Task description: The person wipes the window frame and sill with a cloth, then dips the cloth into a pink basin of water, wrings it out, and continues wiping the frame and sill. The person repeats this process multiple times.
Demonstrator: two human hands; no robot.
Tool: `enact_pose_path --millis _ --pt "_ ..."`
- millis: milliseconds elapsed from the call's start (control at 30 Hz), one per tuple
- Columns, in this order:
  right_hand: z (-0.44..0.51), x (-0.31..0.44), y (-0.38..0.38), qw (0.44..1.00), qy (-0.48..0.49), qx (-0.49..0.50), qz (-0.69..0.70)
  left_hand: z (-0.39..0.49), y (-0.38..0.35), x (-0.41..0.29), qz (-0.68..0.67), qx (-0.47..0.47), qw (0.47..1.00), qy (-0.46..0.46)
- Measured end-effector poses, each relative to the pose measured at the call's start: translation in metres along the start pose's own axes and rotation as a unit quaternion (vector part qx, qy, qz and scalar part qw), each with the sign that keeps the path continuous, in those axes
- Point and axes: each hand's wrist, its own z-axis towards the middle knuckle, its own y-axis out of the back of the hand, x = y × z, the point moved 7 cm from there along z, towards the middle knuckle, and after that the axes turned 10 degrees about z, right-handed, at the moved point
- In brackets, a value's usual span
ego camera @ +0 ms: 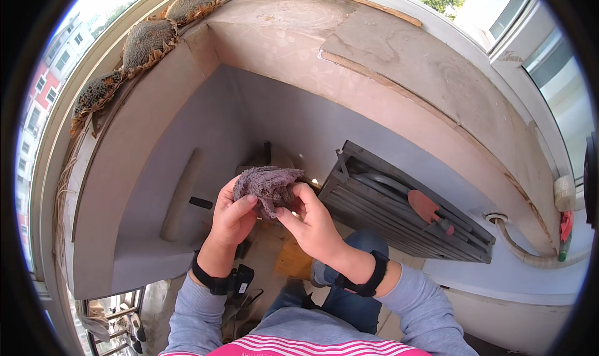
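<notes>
Both hands grip a crumpled purple-grey terry cloth (267,187) in front of my body. My left hand (234,218) clasps its left side, with the thumb laid across the front. On the right side, my right hand (309,220) pinches the cloth between thumb and fingers. The cloth is bunched up, and a folded strip hangs down between the two thumbs. Black bands circle both of my wrists.
Dried sunflower heads (150,45) rest along the left window ledge. A wide, stained sill (398,56) curves around the corner. Below it stands a grey slatted radiator (402,215) with a reddish hand trowel (423,206) on top. A hose (514,248) leaves the wall at right.
</notes>
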Motion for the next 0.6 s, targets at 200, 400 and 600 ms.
enact_pose_path --millis 200,400,600 --pt "-0.075 -0.001 0.002 0.995 -0.040 -0.091 -0.025 -0.039 -0.029 0.017 0.003 0.046 0.994 0.094" --pt "-0.150 0.005 0.032 0.975 -0.015 -0.199 -0.100 -0.066 -0.068 0.060 0.062 0.120 0.980 0.147" --pt "-0.249 0.036 0.071 0.929 0.014 -0.299 -0.216 -0.098 -0.142 0.120 0.093 0.242 0.937 0.233"
